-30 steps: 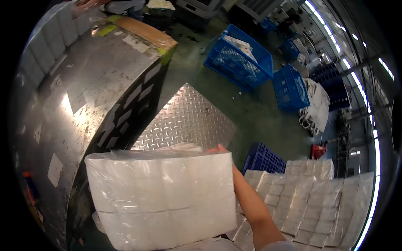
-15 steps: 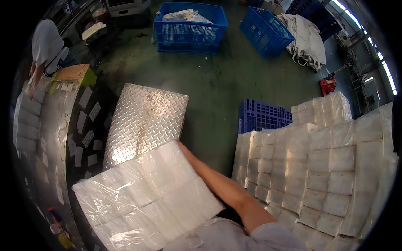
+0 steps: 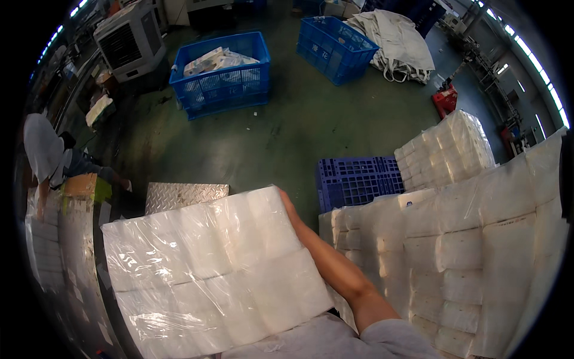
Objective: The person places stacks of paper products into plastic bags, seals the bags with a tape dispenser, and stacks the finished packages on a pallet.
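A large clear-plastic-wrapped bundle of white packs [image 3: 215, 269] is held against my body and fills the lower middle. My right hand [image 3: 288, 206] grips its far right edge, with the forearm running along that side; most fingers are hidden behind the bundle. My left hand and arm do not show. Just beyond the bundle's far edge, a silver diamond-plate metal surface [image 3: 186, 196] is partly covered by it. To my right rises a tall stack of similar wrapped white packs [image 3: 436, 257].
A blue-purple pallet [image 3: 359, 179] stands beside the stack. Farther off are a blue crate with white items [image 3: 221, 90], another blue crate [image 3: 335, 54], folded white sacks [image 3: 394, 42], and a red pallet jack [image 3: 444, 100]. A person [image 3: 45, 149] bends over a long bench [image 3: 78, 251] at left.
My view has tilted up and turned slightly. The bundle now covers more of the diamond-plate surface. My right hand keeps its hold at the same edge.
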### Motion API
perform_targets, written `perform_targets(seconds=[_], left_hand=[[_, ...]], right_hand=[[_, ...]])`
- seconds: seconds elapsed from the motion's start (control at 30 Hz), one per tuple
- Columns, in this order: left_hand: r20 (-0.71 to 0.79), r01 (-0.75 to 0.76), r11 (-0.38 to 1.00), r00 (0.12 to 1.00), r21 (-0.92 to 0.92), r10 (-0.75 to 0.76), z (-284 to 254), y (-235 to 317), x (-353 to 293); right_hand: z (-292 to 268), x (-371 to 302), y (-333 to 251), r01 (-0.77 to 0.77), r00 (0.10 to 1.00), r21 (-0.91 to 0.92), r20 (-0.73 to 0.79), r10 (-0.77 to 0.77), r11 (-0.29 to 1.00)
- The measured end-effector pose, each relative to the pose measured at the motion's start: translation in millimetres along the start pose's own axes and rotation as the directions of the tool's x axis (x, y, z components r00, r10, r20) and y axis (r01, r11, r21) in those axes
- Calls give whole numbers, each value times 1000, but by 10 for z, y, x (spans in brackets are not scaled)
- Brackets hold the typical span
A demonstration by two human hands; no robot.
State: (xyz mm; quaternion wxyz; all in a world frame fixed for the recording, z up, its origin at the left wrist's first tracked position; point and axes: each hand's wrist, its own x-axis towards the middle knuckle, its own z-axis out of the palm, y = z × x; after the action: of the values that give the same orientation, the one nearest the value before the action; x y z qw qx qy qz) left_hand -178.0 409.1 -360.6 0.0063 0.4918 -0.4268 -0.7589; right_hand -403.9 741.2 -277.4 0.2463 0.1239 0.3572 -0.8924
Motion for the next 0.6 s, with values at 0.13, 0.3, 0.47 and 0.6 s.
perform_targets(seconds=[0.13,0.3,0.47,0.6], left_hand=[[117,-23,996,993,89,13,1040,337,506],[245,-40,976,969,216,-14,2605,835,1226],[394,-112,926,918,360,-42,4263,1184,1575],[492,-162,897,868,412,-69,5595,1255,1821]], right_hand=[[-309,610,-640,116,991,52,60,-119,992],[86,900,-1720,413,861,-104,-280,-425,905],[-414,1128,-2695,567,796,80,-309,-520,820],[-814,1377,-3507,674,650,-35,-447,-614,738]])
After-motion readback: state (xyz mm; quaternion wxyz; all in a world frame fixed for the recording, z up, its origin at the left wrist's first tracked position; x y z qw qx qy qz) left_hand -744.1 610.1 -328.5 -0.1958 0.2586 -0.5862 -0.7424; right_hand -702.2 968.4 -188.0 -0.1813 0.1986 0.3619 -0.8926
